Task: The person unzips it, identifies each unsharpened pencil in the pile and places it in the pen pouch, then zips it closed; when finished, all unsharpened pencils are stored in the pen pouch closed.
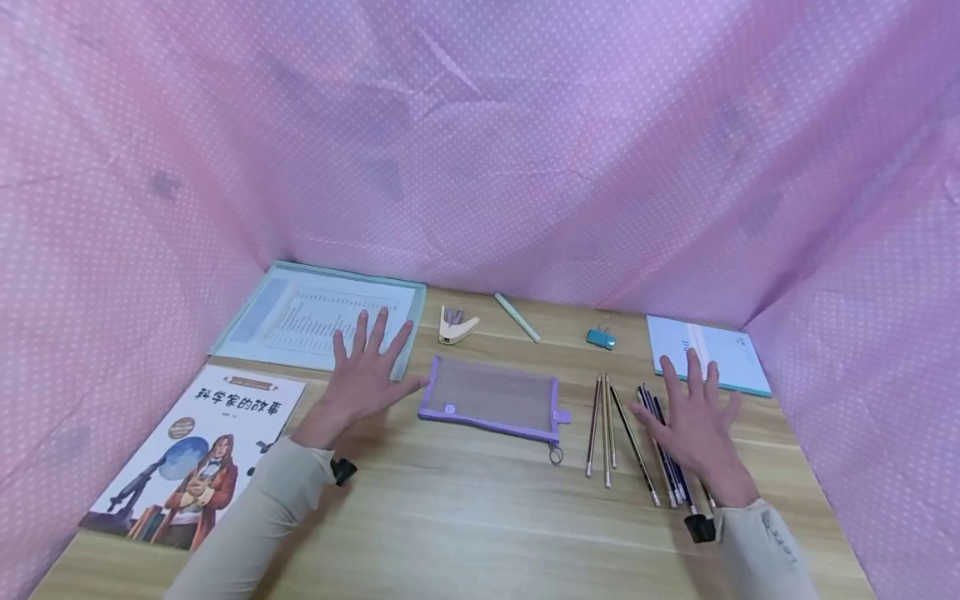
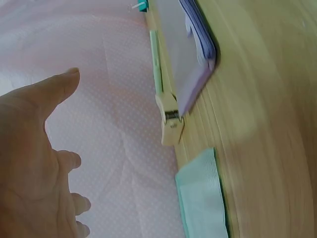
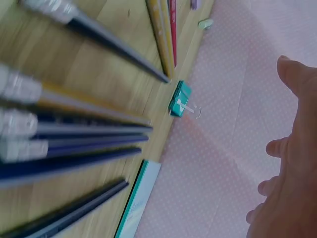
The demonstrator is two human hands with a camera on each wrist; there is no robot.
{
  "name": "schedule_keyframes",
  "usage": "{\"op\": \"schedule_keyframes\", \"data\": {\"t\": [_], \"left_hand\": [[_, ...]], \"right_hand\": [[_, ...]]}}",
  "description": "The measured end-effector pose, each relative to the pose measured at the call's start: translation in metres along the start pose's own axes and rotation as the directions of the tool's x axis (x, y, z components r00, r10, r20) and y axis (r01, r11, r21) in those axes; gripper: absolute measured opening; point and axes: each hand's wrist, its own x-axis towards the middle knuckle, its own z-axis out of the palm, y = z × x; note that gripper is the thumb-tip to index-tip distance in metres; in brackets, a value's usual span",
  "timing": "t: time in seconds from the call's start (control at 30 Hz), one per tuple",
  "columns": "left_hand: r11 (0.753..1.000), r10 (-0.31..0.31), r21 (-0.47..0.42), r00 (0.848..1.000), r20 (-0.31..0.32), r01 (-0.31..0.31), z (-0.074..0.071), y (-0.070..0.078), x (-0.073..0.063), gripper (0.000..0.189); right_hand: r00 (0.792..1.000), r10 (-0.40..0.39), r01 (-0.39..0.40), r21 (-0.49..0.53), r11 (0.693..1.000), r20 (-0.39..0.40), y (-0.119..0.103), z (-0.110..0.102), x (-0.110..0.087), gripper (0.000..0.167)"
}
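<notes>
Left hand [image 1: 366, 385] is up off the table, fingers spread wide, book [image 1: 197, 467] off to its left and folder [image 1: 258, 312] just past it. Right hand [image 1: 699, 429] is spread too, pencils [image 1: 607, 433] under it and to its left. Zip pouch [image 1: 495, 400] lies flat between both hands, btw.

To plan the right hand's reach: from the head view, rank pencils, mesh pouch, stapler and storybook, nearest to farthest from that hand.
1. Pencils: mostly left of the right hand, some partly hidden by it.
2. Mesh pouch: farther left.
3. Stapler: left, beyond the pouch.
4. Storybook: far left, past the left hand.
</notes>
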Motion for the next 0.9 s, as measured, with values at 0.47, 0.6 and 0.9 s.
{"op": "schedule_keyframes", "data": {"t": [0.47,0.6,0.9], "left_hand": [[0.999,0.025,-0.035,0.998,-0.065,-0.027,0.018,0.037,-0.002,0.091],[0.998,0.027,-0.048,0.998,-0.064,-0.03,0.022,0.045,0.0,0.091],[0.997,0.024,-0.077,1.0,-0.006,-0.025,0.036,0.058,-0.002,0.092]], "right_hand": [[1.0,-0.03,0.03,0.063,0.998,-0.01,-0.031,0.017,0.005,0.09],[0.999,-0.03,0.029,0.097,0.995,0.013,-0.037,0.021,0.007,0.089],[0.999,-0.036,0.031,0.128,0.991,0.037,-0.048,0.033,0.009,0.087]]}}
